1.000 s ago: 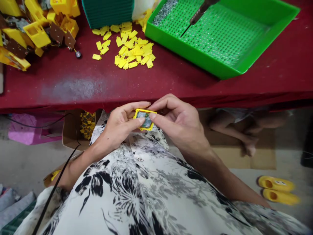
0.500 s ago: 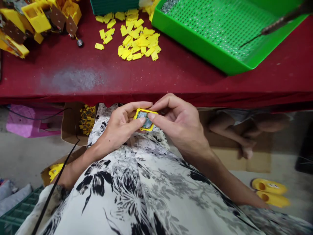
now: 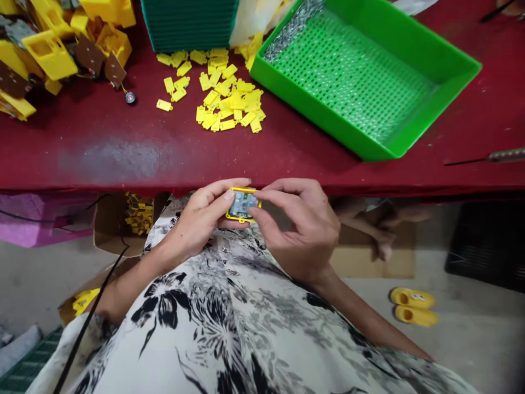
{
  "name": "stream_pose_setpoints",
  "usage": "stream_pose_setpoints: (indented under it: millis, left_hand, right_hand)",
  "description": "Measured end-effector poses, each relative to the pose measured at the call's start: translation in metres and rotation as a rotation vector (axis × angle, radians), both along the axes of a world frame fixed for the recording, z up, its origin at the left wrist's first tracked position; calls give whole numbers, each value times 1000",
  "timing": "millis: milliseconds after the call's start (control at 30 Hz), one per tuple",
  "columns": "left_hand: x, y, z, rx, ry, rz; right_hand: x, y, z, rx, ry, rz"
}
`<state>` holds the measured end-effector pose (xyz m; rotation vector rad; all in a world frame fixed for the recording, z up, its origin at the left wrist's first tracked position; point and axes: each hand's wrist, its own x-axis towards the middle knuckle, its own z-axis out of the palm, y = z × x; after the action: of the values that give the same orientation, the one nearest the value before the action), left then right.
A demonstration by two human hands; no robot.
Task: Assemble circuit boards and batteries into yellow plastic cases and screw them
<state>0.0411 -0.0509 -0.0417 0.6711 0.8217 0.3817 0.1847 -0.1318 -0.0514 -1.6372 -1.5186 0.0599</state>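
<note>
Between my two hands, just off the table's front edge, is a small yellow plastic case (image 3: pixel 243 206) with a circuit board showing in it. My left hand (image 3: pixel 206 210) grips its left side, the thumb on the upper left corner of the board. The thumb and index finger of my right hand (image 3: pixel 298 221) pinch the case's right side. On the table beyond lies a pile of small yellow plastic tabs (image 3: pixel 229 101). A green perforated basket (image 3: pixel 365 87), with many small metal pieces along its far left side, stands to the right.
Yellow plastic housings with brown boards (image 3: pixel 53 54) are heaped at the left. A dark green crate (image 3: pixel 191 24) stands behind the tabs. A screwdriver (image 3: pixel 504 156) lies at the right edge. Below are a cardboard box (image 3: pixel 110 227), yellow shoes (image 3: pixel 414 306) and another person's leg.
My right fingers have shifted on the case, the thumb now at its lower right corner, and my left thumb has moved up. The view has tilted, showing more table. The screwdriver now appears beside the basket.
</note>
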Motion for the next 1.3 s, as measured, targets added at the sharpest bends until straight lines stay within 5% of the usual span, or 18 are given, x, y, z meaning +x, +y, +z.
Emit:
stream_pose_setpoints:
  millis: [500, 1000, 1300]
  left_hand:
    - [0, 15, 1, 458, 181, -26]
    - [13, 29, 9, 122, 103, -52]
    - [14, 32, -2, -81, -58, -10]
  right_hand:
    - [-1, 27, 7, -125, -122, 8]
    - [12, 35, 8, -94, -169, 17]
    - [25, 38, 18, -108, -175, 148]
